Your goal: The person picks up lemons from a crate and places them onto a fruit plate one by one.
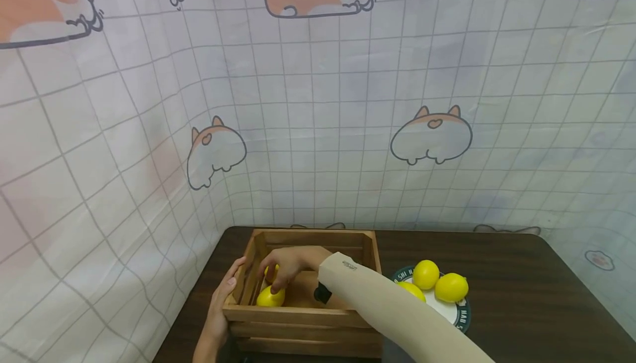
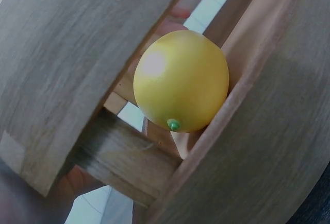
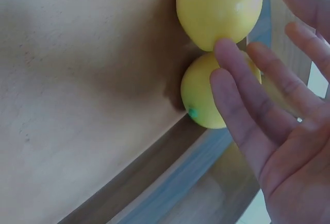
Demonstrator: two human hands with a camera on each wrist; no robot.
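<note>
In the head view my left hand [image 1: 218, 305] lies along the outer left side of a slatted wooden crate [image 1: 303, 330], its fingers fairly straight. My right hand [image 1: 290, 263] reaches down inside the crate, above two yellow lemons at its left end. The nearer lemon [image 1: 270, 297] sits by the front wall; the farther lemon [image 1: 269, 273] is partly covered by my fingers. In the right wrist view my loosely spread fingers [image 3: 229, 98] overlap the lower lemon [image 3: 198, 87], just below the upper lemon [image 3: 219, 7]. Between slats, the left wrist view shows one lemon [image 2: 180, 80] with a green tip.
Right of the crate, a white plate with a dark green rim [image 1: 464, 316] bears several more lemons [image 1: 451, 288], partly behind my right sleeve [image 1: 392, 302]. The dark wooden table [image 1: 536, 296] extends to the right. A patterned curtain [image 1: 318, 87] hangs behind and to the left.
</note>
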